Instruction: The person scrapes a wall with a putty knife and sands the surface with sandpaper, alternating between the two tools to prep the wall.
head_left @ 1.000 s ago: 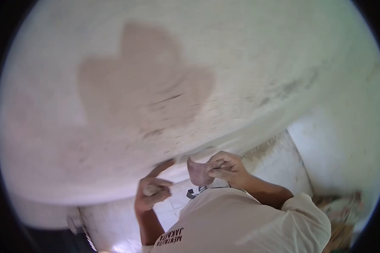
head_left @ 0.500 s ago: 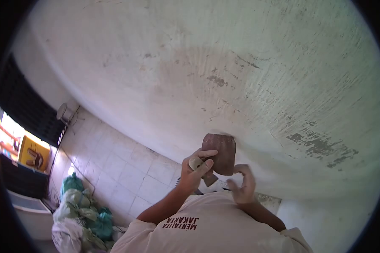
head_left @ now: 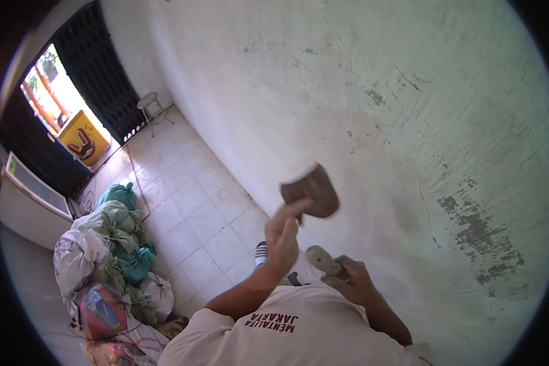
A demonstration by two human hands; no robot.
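My left hand (head_left: 282, 241) is closed on the lower edge of a brown, slightly curved sheet (head_left: 313, 190) that looks like sandpaper. The sheet is held up in front of the wall and smeared by motion. Lower and to the right, my right hand (head_left: 355, 282) grips what looks like a scraper, its pale rounded handle (head_left: 321, 258) pointing left with a small hole near the end. The fingers hide the rest of that tool. The pale wall (head_left: 372, 152) beyond both hands has scratches and grey patches where its coat has come off.
Tied sacks (head_left: 82, 256) are heaped along the left, beside a white cabinet-like box (head_left: 33, 198). A round stool (head_left: 149, 100) stands by the far wall, near a dark folding gate (head_left: 97, 67) and a yellow box (head_left: 82, 139). Pale tiles (head_left: 189, 207) cover the floor.
The scraper has passed from my left hand to my right; my left hand keeps the brown sheet, now tilted. The view has swung, showing more of the doorway and sacks.
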